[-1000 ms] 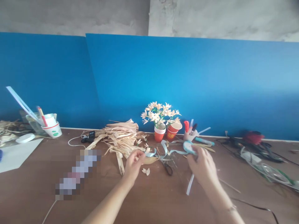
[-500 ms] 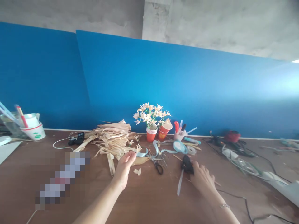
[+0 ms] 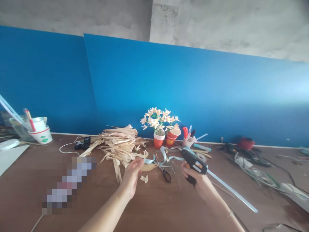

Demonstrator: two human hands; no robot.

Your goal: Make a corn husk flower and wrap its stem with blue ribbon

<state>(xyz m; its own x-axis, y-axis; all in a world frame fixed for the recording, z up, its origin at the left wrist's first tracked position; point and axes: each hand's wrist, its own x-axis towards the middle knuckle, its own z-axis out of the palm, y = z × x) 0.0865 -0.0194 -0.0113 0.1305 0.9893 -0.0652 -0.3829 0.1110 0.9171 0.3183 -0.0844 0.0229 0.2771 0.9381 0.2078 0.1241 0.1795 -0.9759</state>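
Observation:
My right hand is closed around a black glue gun, lifted off the brown table, with a long clear glue stick sticking out behind it. My left hand hovers near the table with its fingers curled on a tan husk piece. A small cut husk flower lies just right of that hand. Black-handled scissors and a pale blue ribbon lie between my hands.
A heap of dried husk strips lies behind my left hand. Two red paper cups hold made flowers by the blue wall. A white cup of pens, cables at right, a white cup far left.
My right hand left the ribbon roll, reached down to the glue gun lying on the table, gripped it and raised it. My left hand stayed in place with the husk piece.

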